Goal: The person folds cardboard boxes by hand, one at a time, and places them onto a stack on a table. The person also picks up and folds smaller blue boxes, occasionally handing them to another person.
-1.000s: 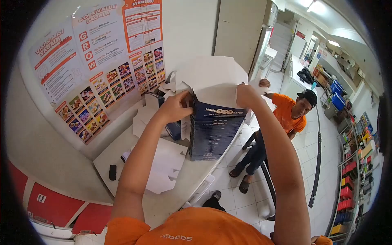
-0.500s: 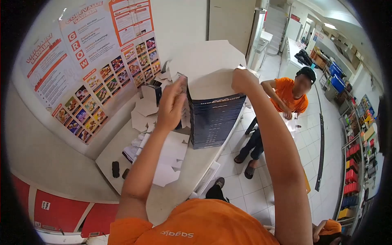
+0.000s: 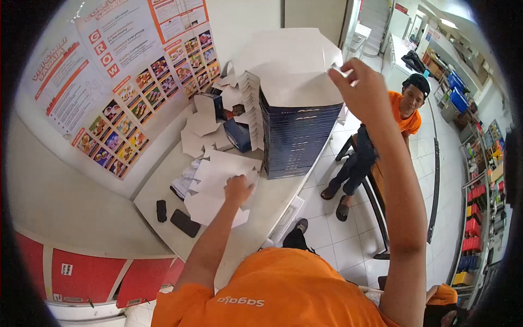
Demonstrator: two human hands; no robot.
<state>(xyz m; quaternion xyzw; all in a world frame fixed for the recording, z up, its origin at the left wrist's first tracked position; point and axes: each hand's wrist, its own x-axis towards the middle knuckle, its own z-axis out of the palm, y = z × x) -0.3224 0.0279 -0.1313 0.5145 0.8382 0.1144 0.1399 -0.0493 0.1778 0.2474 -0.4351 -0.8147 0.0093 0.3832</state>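
Observation:
A tall stack of dark-blue folded-out box trays [image 3: 302,141], white inside, stands on the table. My right hand [image 3: 362,87] is raised at its right top corner, thumb and index finger apart beside a white flap. My left hand [image 3: 238,191] is down on the flat white cardboard box blanks [image 3: 215,204] in front of the stack, its fingers bent with their tips on the cardboard. Loosely folded dark-blue and white boxes [image 3: 237,135] lie left of the stack.
A black phone [image 3: 185,223] and a small black object [image 3: 161,211] lie on the white table [image 3: 261,215]. Posters [image 3: 117,82] cover the wall at left. To the right, another person in an orange shirt [image 3: 406,117] sits close to the table. Shelves [image 3: 474,218] line the far right.
My left hand has left the side of the stack and come down onto the flat blanks. My right hand has shifted right, its fingers now more apart at the corner. The view has shifted.

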